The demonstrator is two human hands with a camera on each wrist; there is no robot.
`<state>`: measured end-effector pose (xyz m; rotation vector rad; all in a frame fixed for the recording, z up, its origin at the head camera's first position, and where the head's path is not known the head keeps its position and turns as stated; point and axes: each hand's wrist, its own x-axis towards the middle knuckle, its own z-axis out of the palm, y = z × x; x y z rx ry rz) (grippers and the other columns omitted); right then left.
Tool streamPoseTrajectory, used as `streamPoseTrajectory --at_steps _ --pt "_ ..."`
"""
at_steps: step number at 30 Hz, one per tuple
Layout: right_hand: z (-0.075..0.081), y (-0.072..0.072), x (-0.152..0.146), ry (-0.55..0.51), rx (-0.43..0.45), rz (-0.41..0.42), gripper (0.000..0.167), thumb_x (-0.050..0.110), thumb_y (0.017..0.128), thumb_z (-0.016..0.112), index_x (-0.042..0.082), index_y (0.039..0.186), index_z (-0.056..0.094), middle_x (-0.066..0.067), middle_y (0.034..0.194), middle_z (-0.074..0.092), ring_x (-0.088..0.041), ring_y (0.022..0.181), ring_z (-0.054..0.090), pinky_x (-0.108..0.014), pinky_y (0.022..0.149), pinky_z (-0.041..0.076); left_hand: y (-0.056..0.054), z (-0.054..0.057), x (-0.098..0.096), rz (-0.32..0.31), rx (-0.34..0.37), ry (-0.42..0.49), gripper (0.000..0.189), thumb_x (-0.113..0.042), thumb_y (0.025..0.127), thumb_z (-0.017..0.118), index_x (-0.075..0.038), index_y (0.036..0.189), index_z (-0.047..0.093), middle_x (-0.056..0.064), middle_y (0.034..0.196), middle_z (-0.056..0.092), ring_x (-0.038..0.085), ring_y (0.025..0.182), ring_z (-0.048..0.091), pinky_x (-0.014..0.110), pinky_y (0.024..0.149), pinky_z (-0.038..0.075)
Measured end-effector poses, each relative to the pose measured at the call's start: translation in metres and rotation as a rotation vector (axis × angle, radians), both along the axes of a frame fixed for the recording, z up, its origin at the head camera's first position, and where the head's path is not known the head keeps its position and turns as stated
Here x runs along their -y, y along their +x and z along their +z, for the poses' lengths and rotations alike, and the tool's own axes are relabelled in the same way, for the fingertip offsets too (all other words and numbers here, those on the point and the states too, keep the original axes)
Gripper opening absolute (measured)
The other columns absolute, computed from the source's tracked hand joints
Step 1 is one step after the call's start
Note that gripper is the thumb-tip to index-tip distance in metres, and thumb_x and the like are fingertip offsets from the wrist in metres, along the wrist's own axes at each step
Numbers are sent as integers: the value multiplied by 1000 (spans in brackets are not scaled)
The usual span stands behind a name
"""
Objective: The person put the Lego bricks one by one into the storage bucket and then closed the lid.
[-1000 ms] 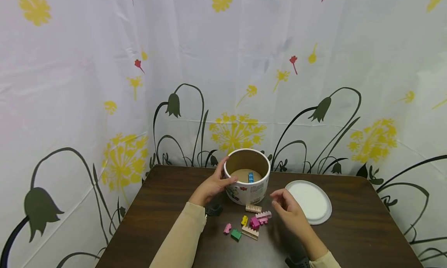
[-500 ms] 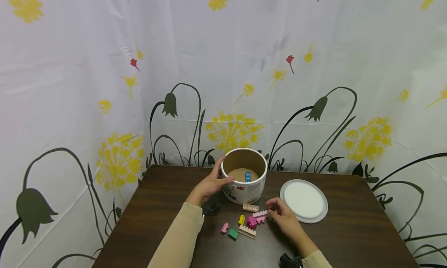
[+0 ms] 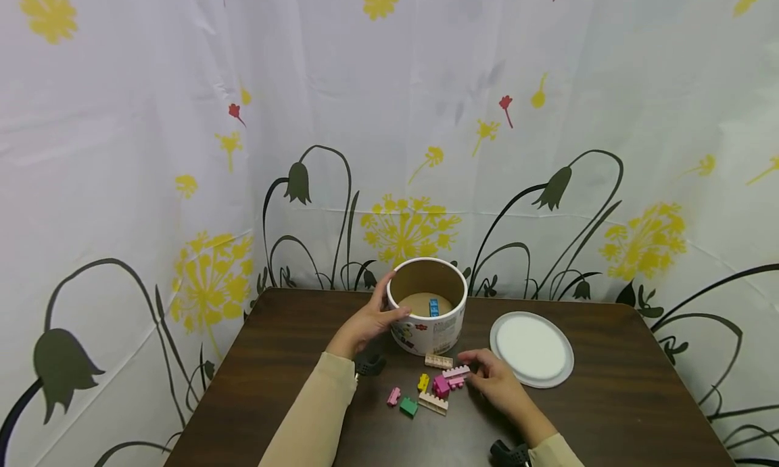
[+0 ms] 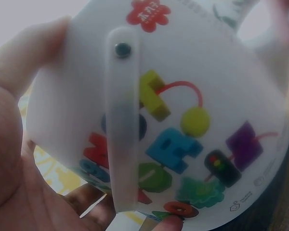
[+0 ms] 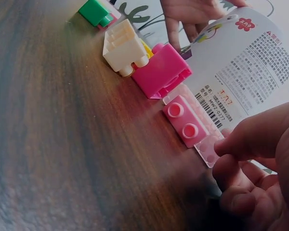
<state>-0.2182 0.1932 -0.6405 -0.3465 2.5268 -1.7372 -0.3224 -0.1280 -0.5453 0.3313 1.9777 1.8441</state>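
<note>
My left hand (image 3: 359,324) holds the white paper bucket (image 3: 447,332) by its left side, thumb over the front of the rim. Colourful letters and a clear handle strap (image 4: 123,125) show on its wall in the left wrist view. A blue toy brick (image 3: 434,307) lies inside. My right hand (image 3: 496,380) pinches the end of a long light pink brick (image 5: 208,150) with thumb and forefinger. Next to that brick are a short pink brick (image 5: 185,120) with two studs and a magenta brick (image 5: 161,71).
Several more bricks lie in front of the bucket: peach (image 3: 438,361), yellow (image 3: 422,382), cream (image 3: 433,403), green (image 3: 408,407) and pink (image 3: 393,396). A round white lid (image 3: 531,349) rests at right on the dark wooden table (image 3: 608,399). A flower-patterned curtain (image 3: 389,115) hangs behind.
My right hand has come down and left, from above the table beside the bucket to the long light pink brick. The left hand keeps its hold on the bucket.
</note>
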Motion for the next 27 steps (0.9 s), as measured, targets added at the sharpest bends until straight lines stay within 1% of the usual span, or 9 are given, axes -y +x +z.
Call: streamPoseTrajectory --at_steps 3,7,12,15,19,22,27 --pt "1 0 -1 15 10 2 36 1 95 78 11 129 76 -9 115 67 -11 78 56 -24 65 49 0 0 0 4 8 5 101 -25 103 78 -48 172 8 20 182 7 48 165 21 70 126 32" --pt "3 0 -1 34 18 -1 35 3 94 80 10 127 78 -8 109 67 -10 76 55 -24 65 48 0 0 -1 -1 1 0 102 -24 104 77 -47 172 6 20 182 8 47 165 22 69 127 32" --pt "3 -2 -1 97 31 -26 30 8 93 82 16 122 81 -3 105 69 -10 77 57 -24 67 49 1 1 0 -3 -12 -3 103 -28 103 78 -47 173 4 20 183 6 45 167 18 70 128 30" --pt "2 -2 -1 108 41 -29 29 10 94 83 17 121 81 -2 105 70 -10 75 58 -24 65 50 2 1 0 2 -7 1 103 -29 102 79 -47 172 6 19 183 5 45 167 18 70 128 29" --pt "0 -2 -2 67 56 -14 28 11 95 84 15 122 80 -5 107 70 -10 71 59 -25 60 51 2 1 0 0 8 14 102 -27 103 78 -49 171 6 18 183 6 47 166 20 72 126 30" --pt "-1 -2 -2 27 73 -12 27 13 95 85 14 122 80 -8 107 70 -10 71 61 -25 59 53 1 0 0 -4 11 20 102 -28 103 79 -50 171 6 17 183 5 48 165 22 73 125 31" --pt "-2 -3 -1 -30 95 -18 25 14 95 85 9 120 80 -11 103 70 -11 73 65 -25 60 54 1 1 0 0 14 10 104 -29 102 80 -50 171 5 17 183 5 46 166 20 69 127 31"
